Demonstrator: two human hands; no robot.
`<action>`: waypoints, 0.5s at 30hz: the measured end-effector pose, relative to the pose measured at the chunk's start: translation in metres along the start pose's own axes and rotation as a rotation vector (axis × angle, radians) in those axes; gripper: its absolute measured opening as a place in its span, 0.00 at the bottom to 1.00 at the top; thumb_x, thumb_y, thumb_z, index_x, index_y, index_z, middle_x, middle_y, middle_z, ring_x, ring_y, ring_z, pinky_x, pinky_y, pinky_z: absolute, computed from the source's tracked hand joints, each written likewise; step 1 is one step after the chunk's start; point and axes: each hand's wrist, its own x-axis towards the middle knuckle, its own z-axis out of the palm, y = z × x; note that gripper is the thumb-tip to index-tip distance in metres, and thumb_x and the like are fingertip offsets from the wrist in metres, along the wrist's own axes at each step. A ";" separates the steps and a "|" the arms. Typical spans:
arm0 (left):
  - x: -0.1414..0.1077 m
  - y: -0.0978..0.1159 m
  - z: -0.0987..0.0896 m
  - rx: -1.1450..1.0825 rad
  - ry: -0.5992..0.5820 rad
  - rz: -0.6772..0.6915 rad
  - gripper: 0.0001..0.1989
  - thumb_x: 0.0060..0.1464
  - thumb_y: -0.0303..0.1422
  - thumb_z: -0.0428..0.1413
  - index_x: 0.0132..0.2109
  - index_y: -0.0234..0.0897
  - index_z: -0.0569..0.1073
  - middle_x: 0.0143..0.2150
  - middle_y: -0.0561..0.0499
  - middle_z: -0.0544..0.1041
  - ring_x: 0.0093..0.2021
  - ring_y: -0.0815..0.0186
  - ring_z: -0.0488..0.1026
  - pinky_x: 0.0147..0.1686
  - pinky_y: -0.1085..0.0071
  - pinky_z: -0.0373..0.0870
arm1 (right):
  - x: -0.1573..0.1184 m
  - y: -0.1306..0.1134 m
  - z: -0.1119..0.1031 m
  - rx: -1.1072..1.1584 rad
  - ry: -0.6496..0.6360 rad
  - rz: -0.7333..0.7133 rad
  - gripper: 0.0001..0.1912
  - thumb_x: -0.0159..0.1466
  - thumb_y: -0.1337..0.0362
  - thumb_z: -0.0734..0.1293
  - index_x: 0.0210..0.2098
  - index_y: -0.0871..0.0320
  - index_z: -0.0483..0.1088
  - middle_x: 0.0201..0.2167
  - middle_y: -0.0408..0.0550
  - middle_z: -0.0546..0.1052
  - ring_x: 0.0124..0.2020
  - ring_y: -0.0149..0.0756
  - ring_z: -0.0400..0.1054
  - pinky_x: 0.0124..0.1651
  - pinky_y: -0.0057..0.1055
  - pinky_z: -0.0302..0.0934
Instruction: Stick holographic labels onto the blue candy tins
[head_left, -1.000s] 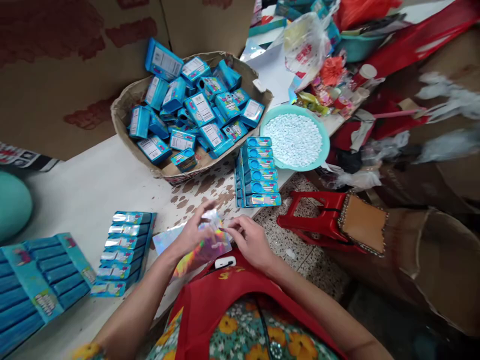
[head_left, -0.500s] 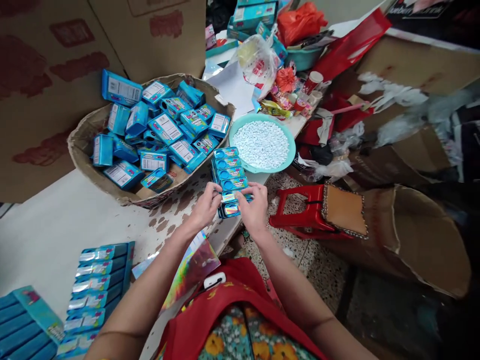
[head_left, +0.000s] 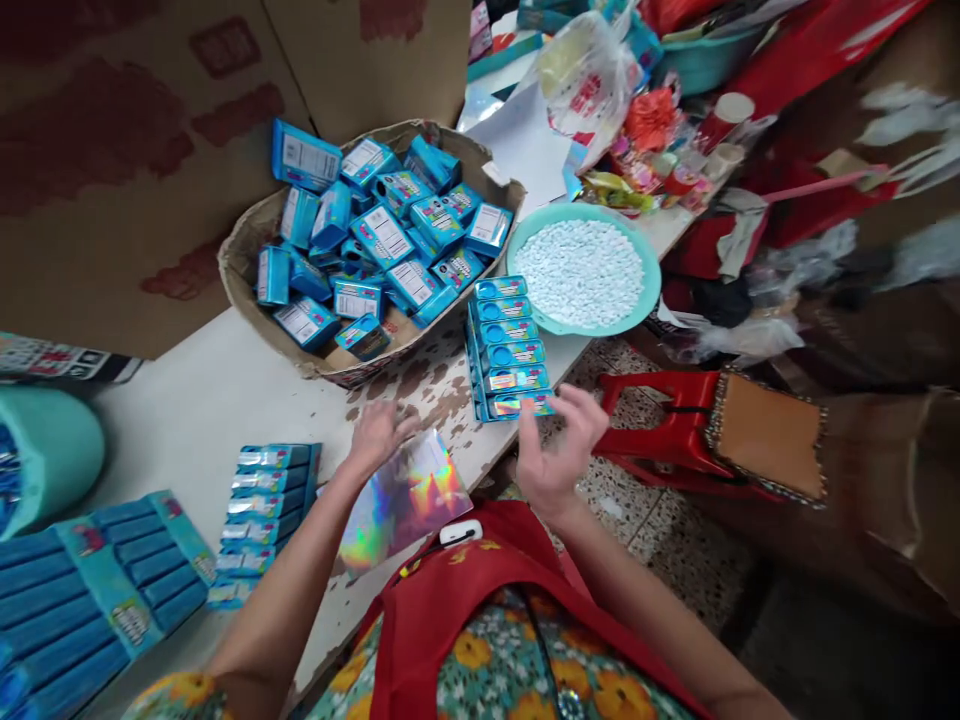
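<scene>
A row of several small blue boxes (head_left: 517,330) stands in a blue tray at the table's front edge. Shiny strips lie across the two boxes nearest me; the farther ones show round recesses on top. My right hand (head_left: 559,450) is just off the near end of the row, thumb and fingers apart, holding nothing. Over the table, at the upper left of a rainbow-shiny sheet (head_left: 405,500), is my left hand (head_left: 381,435). Its fingers are slightly blurred and loosely spread, with nothing visible in them. Whether it touches the sheet I cannot tell.
A cut-down carton (head_left: 300,360) full of blue boxes sits behind the row. Beside it is a turquoise basin (head_left: 649,290) of white pellets. More box rows (head_left: 259,510) and a turquoise bucket (head_left: 60,450) stand left. A red stool (head_left: 667,420) is at right.
Both hands have come off the near boxes. My left hand has moved left and nearer, towards the shiny sheet; my right has drawn back and opened. The view has swung left.
</scene>
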 end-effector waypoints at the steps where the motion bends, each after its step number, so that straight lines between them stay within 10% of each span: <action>1: -0.007 -0.015 0.002 0.082 -0.102 -0.038 0.19 0.50 0.47 0.53 0.42 0.37 0.71 0.48 0.40 0.70 0.51 0.51 0.65 0.47 0.59 0.63 | -0.013 -0.004 0.001 0.041 -0.083 -0.071 0.17 0.59 0.68 0.65 0.47 0.53 0.63 0.49 0.53 0.65 0.53 0.44 0.59 0.55 0.46 0.56; 7: -0.036 -0.036 0.021 0.053 -0.216 -0.153 0.09 0.55 0.35 0.49 0.39 0.39 0.72 0.37 0.46 0.76 0.42 0.59 0.71 0.39 0.68 0.62 | -0.072 0.005 0.058 0.123 -0.779 -0.152 0.12 0.64 0.67 0.60 0.47 0.54 0.67 0.45 0.51 0.72 0.49 0.39 0.63 0.52 0.40 0.61; 15: -0.040 -0.043 0.020 -0.211 -0.152 -0.184 0.09 0.53 0.32 0.50 0.36 0.38 0.75 0.34 0.48 0.78 0.36 0.63 0.72 0.33 0.73 0.60 | -0.114 0.026 0.115 -0.175 -1.204 -0.499 0.34 0.63 0.59 0.64 0.65 0.58 0.49 0.67 0.54 0.50 0.68 0.49 0.37 0.65 0.53 0.39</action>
